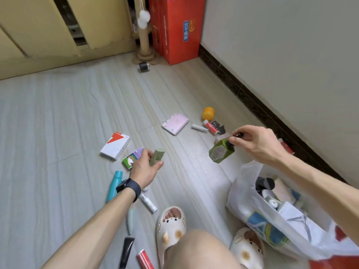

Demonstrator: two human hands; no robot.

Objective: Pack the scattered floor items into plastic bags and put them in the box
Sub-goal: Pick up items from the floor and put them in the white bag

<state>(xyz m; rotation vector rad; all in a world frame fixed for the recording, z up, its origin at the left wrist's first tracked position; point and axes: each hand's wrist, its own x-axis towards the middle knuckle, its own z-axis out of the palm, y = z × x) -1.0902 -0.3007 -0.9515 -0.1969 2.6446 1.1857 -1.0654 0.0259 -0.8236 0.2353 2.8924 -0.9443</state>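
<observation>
Even soft light, wide-angle bending, slight blur.

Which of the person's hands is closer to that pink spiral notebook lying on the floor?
The left hand, holding a green tube, sits below and slightly left of the pink notebook. The right hand, holding a green bottle, is farther off to its right.

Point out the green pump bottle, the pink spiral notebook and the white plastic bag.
green pump bottle (220, 152): head view, on its label face.
pink spiral notebook (176, 123): head view, middle of its cover.
white plastic bag (244, 191): head view, on its near side wall.
</observation>
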